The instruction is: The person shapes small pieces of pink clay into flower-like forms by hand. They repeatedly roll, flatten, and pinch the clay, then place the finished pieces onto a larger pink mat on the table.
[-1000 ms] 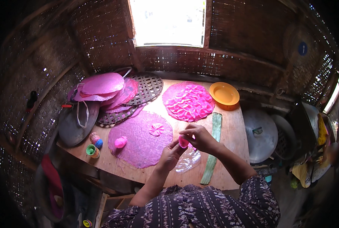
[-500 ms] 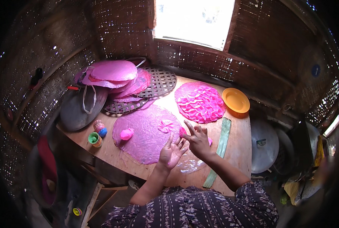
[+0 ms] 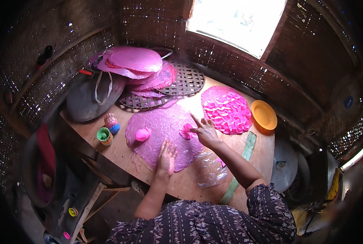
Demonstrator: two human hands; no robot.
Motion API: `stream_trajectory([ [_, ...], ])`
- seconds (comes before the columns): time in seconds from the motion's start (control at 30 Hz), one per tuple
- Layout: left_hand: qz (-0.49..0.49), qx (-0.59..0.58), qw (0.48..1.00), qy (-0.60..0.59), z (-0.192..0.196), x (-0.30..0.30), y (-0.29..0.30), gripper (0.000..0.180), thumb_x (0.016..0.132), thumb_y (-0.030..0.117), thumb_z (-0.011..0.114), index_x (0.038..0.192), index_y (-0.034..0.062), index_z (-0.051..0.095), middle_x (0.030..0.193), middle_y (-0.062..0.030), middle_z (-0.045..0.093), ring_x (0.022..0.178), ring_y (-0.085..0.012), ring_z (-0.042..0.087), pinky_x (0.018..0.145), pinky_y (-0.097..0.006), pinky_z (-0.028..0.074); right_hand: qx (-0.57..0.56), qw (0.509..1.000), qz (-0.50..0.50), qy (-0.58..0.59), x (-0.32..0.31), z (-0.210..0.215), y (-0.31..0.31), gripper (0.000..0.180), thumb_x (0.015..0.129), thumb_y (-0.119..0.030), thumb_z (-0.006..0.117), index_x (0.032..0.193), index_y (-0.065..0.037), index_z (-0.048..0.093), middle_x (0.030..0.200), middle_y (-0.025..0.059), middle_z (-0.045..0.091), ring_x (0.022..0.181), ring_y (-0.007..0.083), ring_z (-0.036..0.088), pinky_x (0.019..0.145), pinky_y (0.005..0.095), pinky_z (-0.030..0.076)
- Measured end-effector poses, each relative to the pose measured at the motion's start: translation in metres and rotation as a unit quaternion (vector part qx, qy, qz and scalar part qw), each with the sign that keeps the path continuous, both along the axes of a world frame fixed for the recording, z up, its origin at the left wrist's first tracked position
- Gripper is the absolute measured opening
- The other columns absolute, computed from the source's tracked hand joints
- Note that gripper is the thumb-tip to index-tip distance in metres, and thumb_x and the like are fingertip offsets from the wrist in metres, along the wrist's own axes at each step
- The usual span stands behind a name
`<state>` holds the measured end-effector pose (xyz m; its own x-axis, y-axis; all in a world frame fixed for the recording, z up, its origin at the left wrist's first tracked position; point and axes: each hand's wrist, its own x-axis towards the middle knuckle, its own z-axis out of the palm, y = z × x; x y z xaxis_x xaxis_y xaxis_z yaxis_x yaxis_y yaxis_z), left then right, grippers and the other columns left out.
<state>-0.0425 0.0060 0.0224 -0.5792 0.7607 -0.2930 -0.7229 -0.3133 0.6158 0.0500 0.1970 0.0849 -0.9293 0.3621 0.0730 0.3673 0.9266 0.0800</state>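
Note:
My left hand point(image 3: 166, 158) is open, palm up and fingers spread, over the near edge of a round, thin pink sheet point(image 3: 161, 126). Above the sheet's right part is my right hand point(image 3: 205, 132), index finger stretched out and the others loosely bent apart. Its fingertips are beside a pleated, fan-shaped bright pink piece point(image 3: 186, 131) on the sheet; I cannot tell whether they touch it. Toward the sheet's left side sits a pink lump point(image 3: 143, 134). Clear plastic film point(image 3: 210, 171) lies beneath my right forearm, with a small pink piece point(image 3: 221, 162) by it.
A ruffle-covered pink disc point(image 3: 227, 112) and a yellow plate point(image 3: 264, 115) are at the far right, near a green strip point(image 3: 240, 166). Stacked pink discs point(image 3: 134, 61) and woven lattice trays point(image 3: 187, 79) stand behind. Small cups point(image 3: 104, 136) are at the left edge.
The view has shifted. My left hand has moved left, away from the right hand, and lower over the sheet's near edge. My right hand has come closer to the pleated piece.

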Motion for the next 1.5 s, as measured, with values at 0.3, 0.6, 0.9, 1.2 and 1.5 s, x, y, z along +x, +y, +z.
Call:
stream_trajectory([
  [0.3,-0.011,-0.001,1.0,0.016,-0.011,0.003,0.003,0.054,0.102,0.026,0.043,0.148,0.0063,0.026,0.15,-0.0158,0.033,0.138,-0.0292,0.033,0.114,-0.041,0.024,-0.001,0.999,-0.016,-0.028,0.006,-0.021,-0.002,0.049,0.078,-0.005,0.05,0.114,-0.031,0.07,0.154,0.0053,0.032,0.111,0.0267,0.049,0.09,0.0406,0.037],
  [0.6,-0.066,0.019,0.997,-0.023,0.014,-0.016,0.022,0.054,0.1,0.032,0.05,0.143,0.0056,0.031,0.131,-0.0201,0.051,0.112,-0.0247,0.058,0.096,-0.036,0.047,-0.005,0.99,0.082,0.112,0.033,0.053,-0.033,0.044,0.081,-0.004,0.051,0.11,-0.029,0.073,0.156,0.0034,0.027,0.113,0.0236,0.045,0.096,0.0383,0.034],
  [0.9,-0.205,0.05,0.976,-0.047,0.032,0.002,0.03,0.068,0.096,0.045,0.053,0.14,-0.0017,0.031,0.114,-0.0206,0.061,0.102,-0.0219,0.063,0.093,-0.031,0.05,0.098,0.991,0.07,0.064,0.073,0.03,-0.061,0.034,0.08,-0.005,0.055,0.109,-0.013,0.071,0.156,0.0059,0.026,0.116,0.0278,0.043,0.095,0.0405,0.036],
  [1.2,-0.246,0.07,0.967,-0.008,0.06,0.021,0.021,0.069,0.096,0.042,0.056,0.144,0.0051,0.024,0.117,-0.02,0.057,0.104,-0.0254,0.063,0.092,-0.038,0.051,-0.84,0.411,-0.1,0.339,0.092,0.02,-0.024,0.048,0.096,-0.037,0.055,0.131,-0.005,0.046,0.125,0.0135,0.058,0.109,0.023,0.059,0.092,0.0352,0.05],
  [1.5,-0.239,-0.028,0.968,0.066,0.038,0.037,0.032,0.074,0.092,0.04,0.062,0.145,0.0059,0.023,0.117,-0.0184,0.057,0.099,-0.0241,0.063,0.087,-0.036,0.053,-0.748,0.576,-0.117,0.31,0.101,0.001,-0.037,0.06,0.081,-0.013,0.067,0.133,-0.004,0.038,0.11,0.0168,0.058,0.095,0.0233,0.062,0.08,0.0338,0.052],
])
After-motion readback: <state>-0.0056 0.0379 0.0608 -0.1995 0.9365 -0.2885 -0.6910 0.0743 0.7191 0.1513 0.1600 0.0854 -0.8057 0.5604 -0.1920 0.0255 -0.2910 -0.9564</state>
